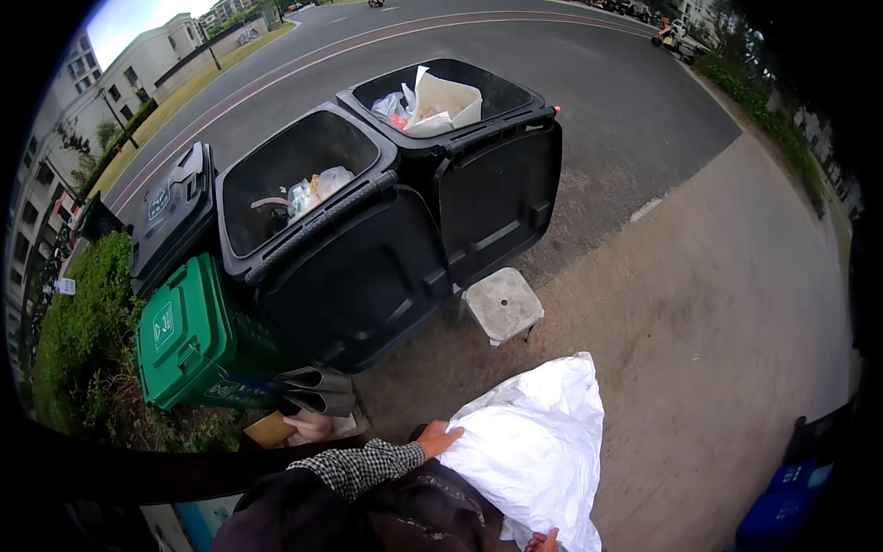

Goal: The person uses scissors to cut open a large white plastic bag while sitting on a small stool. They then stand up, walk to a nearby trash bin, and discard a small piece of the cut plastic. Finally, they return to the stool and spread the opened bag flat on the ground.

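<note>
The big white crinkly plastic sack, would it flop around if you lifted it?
Probably yes: the big white crinkly plastic sack is creased and slumped on the ground, so it likely bends wherever the left hand lifts it. It bulges, so it may be bulky. Its weight cannot be told.

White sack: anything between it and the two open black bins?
Partly. The white sack, with the left hand on its upper edge, lies on the pavement. A small grey stool stands on the ground between it and the nearer black bin. The farther black bin sits beyond the stool; otherwise only bare ground.
</note>
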